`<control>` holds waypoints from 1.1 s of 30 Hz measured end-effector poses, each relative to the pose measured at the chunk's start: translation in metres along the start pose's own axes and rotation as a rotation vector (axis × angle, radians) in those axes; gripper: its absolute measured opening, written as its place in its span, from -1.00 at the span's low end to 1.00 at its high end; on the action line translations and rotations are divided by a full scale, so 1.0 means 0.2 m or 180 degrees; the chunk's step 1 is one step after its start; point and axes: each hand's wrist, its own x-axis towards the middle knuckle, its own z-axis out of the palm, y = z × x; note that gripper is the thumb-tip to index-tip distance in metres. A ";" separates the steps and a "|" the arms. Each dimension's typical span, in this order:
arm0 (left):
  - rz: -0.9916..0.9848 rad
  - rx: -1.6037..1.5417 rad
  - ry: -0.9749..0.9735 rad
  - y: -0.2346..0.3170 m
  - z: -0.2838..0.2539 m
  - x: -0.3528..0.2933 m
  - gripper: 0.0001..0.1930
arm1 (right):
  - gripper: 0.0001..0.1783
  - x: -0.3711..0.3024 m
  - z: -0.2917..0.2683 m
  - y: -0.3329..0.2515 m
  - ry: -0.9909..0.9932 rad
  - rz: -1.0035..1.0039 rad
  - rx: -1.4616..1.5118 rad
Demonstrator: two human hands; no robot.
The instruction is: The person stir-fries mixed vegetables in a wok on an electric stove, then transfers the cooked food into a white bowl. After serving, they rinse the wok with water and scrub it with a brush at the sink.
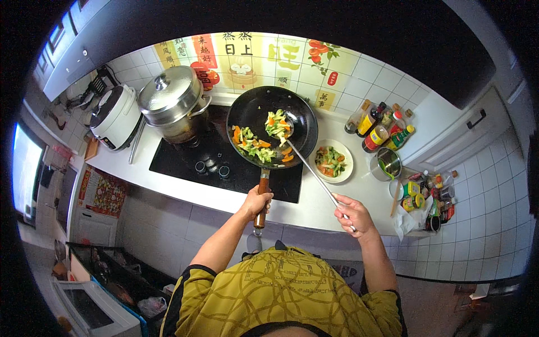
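Note:
My left hand (257, 201) is wrapped round the wooden handle of a black wok (247, 106), which is over the right part of the cooktop (178, 163). In my right hand (355, 215) is the long metal handle of a ladle (315, 173). The ladle's bowl is inside the wok, heaped with chopped green vegetables and orange slices (277, 124). More of the same vegetables (252, 145) lie along the wok's left and near side. Just right of the wok stands a white plate (349, 167) with a portion of the vegetables on it.
A lidded steel steamer pot (171, 104) stands on the cooktop's left side, beside a white rice cooker (117, 119). Several sauce bottles (377, 124) and a steel pot (386, 164) are at the right. Jars and packets (418, 196) crowd the counter's right end. A dark range hood hangs above.

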 end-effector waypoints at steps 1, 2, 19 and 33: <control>0.0023 0.0012 -0.0029 -0.01 0.00 0.01 -0.80 | -0.52 -0.04 -0.01 -0.02 0.0118 -0.0045 0.0008; 0.0027 0.0025 -0.0013 -0.02 -0.01 0.01 -0.80 | -0.52 -0.08 -0.03 -0.03 0.0175 -0.0121 -0.0010; 0.0033 0.0076 -0.0018 0.00 0.01 -0.01 -0.78 | -0.52 -0.31 -0.47 0.15 0.1205 -0.0268 -0.0524; 0.0056 0.0078 -0.0047 0.00 0.00 -0.01 -0.78 | -0.56 -0.23 -0.55 0.36 0.2115 -0.0829 -0.3178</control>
